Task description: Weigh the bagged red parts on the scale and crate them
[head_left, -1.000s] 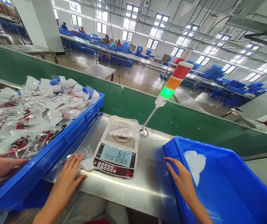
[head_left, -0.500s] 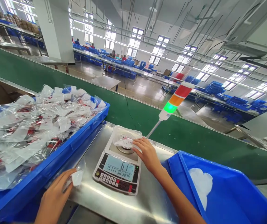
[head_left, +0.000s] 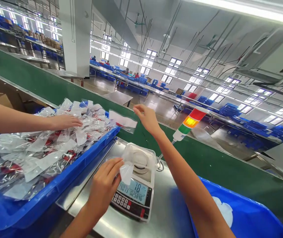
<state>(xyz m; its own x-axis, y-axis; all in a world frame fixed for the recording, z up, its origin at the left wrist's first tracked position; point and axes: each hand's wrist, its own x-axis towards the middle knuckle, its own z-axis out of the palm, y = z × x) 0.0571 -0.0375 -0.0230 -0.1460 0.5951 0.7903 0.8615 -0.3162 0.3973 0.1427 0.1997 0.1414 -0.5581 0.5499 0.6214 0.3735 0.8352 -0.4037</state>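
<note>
The left hand (head_left: 104,185) pinches one clear bag (head_left: 126,173) over the digital scale (head_left: 131,201). The spread right hand (head_left: 147,119) is just beside another bag (head_left: 123,121) in mid-air. A co-worker's hand (head_left: 67,123) rests on heaped bags (head_left: 44,148) in one of two blue crates (head_left: 89,158); the other crate (head_left: 242,218) sits past the steel surface (head_left: 166,205).

Own hands, two: left (head_left: 104,183), right (head_left: 147,119); co-worker hand (head_left: 64,123), one; blue crates (head_left: 57,177), two; bench scale (head_left: 131,201), one; stack light (head_left: 191,121), one
</note>
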